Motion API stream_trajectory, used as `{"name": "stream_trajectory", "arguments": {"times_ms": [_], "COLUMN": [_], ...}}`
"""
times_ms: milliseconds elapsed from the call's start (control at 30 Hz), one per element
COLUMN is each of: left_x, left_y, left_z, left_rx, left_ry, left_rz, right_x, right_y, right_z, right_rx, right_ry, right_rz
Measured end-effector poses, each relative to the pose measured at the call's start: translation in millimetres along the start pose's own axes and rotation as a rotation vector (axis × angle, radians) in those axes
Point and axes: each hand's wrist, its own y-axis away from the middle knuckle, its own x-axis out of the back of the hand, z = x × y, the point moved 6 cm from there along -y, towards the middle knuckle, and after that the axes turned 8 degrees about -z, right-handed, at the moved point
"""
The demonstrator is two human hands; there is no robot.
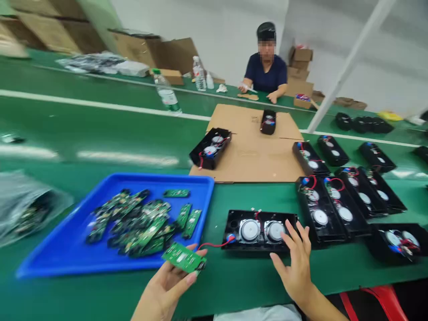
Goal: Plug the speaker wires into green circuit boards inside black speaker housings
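Seen from here, the one camera sits on the worker's head, above and just behind the fingers, facing forward and tipped down over the green table (247, 290). The left hand (169, 283) and right hand (297, 263) come in at the bottom edge, so their fingers are near the lens. Past the fingertips the view runs over the cardboard sheet (247, 165) to a person (266, 73) well beyond, the table's far lines sloping down rightward.
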Motion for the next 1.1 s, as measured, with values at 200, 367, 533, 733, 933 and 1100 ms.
{"name": "stream_trajectory", "arguments": {"times_ms": [200,367,533,733,933,1100], "left_x": [-8.6,-0.7,7.1,-21.6,-32.4,-39.7], "left_y": [10,14,12,1,-15,-15], "left_z": [0,4,17,11,11,13], "left_rx": [-0.023,-0.082,-0.142,-0.078,-0.175,-0.151], "left_ry": [0.082,0.1,0.084,0.163,-0.063,-0.157], "left_rz": [0.062,0.141,0.169,-0.024,-0.082,-0.098], "right_x": [-32,-65,-59,-45,-40,-42], "right_y": [-52,-70,-90,-104,-100,-96], "right_z": [-56,-102,-83,-60,-73,-72], "right_rx": [0.354,0.507,0.171,-0.005,0.2,0.171], "right_ry": [-0.238,-0.242,-0.715,-1.053,-0.684,-0.616], "right_rz": [-0.214,-0.389,-0.288,-0.37,-0.418,-0.395]}}
